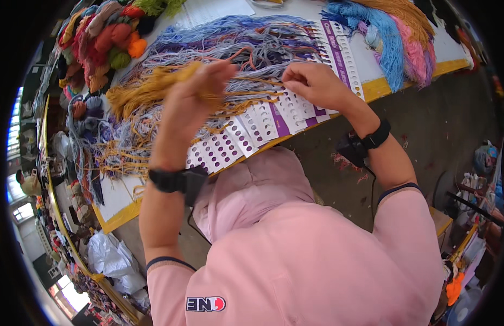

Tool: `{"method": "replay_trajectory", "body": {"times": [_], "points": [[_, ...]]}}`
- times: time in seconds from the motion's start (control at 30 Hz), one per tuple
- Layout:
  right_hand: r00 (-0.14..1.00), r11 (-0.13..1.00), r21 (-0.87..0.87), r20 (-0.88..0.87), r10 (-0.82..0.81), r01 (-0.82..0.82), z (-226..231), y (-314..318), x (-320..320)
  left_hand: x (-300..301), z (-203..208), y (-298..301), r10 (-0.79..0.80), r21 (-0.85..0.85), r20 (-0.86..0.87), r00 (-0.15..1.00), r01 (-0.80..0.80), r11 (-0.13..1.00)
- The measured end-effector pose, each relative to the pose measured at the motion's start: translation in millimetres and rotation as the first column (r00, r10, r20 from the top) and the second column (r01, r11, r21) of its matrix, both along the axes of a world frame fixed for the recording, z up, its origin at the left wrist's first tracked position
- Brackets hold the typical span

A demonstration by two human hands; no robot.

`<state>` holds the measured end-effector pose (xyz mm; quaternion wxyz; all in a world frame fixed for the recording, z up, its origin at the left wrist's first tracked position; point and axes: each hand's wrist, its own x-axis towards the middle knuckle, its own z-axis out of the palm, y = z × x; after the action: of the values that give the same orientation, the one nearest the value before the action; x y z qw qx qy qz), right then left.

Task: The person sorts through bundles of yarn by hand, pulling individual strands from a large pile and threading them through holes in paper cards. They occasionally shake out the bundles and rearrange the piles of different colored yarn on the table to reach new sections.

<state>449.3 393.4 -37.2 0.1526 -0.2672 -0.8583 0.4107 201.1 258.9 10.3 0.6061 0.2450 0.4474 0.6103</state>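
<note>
Mustard-yellow thread lies in a thick loose bundle across the left of the table. My left hand is over its right end, smeared by motion, so its grip cannot be made out. Farther right, my right hand has its fingers curled together at the end of a thin mustard strand, just above the punched cards. White cards with rows of round holes overlap along the near table edge, some with purple bands. Blue-grey and purple threads stretch behind, many ending at the card holes.
Colourful yarn skeins are heaped at the far left. Blue, pink and brown hanks hang over the table's right side. The table has a yellow edge. A white plastic bag sits low at left. Black bands with boxes are on both wrists.
</note>
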Motion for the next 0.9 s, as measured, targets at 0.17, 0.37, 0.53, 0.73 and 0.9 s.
{"method": "replay_trajectory", "body": {"times": [0.17,0.37,0.53,0.73,0.9], "points": [[0.984,0.961,-0.269,-0.139,-0.107,0.066,2,-21,-28,37,-15,1,-0.058,-0.05,0.34,0.939,0.079,0.996],[0.923,0.655,-0.743,-0.338,-0.184,-0.141,-3,-55,-53,37,-27,0,-0.171,-0.042,0.366,0.915,0.199,0.979],[0.921,0.611,-0.787,-0.293,-0.255,-0.081,8,-60,-48,38,-20,-5,-0.139,-0.05,0.35,0.926,0.166,0.985],[0.888,0.652,-0.743,-0.393,-0.24,-0.152,3,-64,-55,34,-24,-8,-0.161,-0.036,0.356,0.921,0.186,0.982],[0.921,0.643,-0.762,-0.306,-0.243,-0.083,15,-63,-43,29,-23,-9,-0.13,-0.046,0.377,0.917,0.159,0.986]]}}
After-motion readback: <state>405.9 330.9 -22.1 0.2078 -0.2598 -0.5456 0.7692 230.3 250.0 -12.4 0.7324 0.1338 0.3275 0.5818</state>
